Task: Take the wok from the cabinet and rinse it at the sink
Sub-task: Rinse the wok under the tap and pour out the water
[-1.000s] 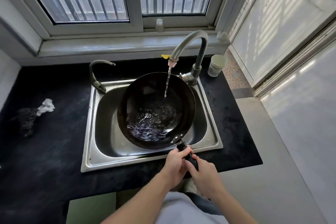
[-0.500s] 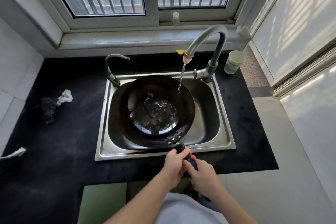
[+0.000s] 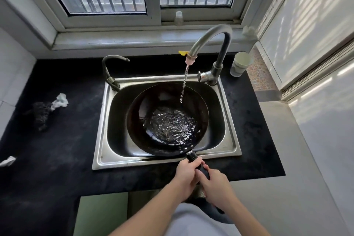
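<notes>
The wok [image 3: 138, 120] fills most of the sink [image 3: 103, 140], leaving open basin only along its left side and a thin gap on the right. The tall faucet [image 3: 210, 32] arches over the far right, a small tap [image 3: 107, 71] stands at the far left corner, and a cup [image 3: 241, 63] sits just right of the faucet.
</notes>
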Available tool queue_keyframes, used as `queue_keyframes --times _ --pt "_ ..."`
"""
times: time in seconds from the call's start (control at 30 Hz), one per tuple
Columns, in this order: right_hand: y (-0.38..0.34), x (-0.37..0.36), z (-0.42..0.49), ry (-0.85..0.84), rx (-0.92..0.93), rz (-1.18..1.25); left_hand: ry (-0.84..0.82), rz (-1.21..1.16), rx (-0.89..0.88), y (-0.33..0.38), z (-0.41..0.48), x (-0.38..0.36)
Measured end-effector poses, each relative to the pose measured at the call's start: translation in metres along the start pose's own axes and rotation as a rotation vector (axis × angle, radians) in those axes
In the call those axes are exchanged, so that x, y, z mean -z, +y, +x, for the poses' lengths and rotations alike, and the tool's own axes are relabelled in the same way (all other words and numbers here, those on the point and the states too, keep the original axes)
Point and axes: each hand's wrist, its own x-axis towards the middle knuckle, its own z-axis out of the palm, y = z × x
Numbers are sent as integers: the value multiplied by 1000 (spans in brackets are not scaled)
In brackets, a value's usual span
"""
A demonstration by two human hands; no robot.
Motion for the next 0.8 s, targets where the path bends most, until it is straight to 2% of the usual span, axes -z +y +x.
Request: queue_keyframes --times 0.23,0.47,0.63,0.8 --pt "-8 -4 -7 -64 -28 77 15 0 1 0 -9 8" --pt "-1 -11 -19 -59 -57 177 2 31 11 -11 -6 11" --pt "3 2 -25 29 -22 76 -54 43 26 -14 -6 -2" --pt "-7 12 -18 35 11 26 -44 46 -7 -5 -1 -8"
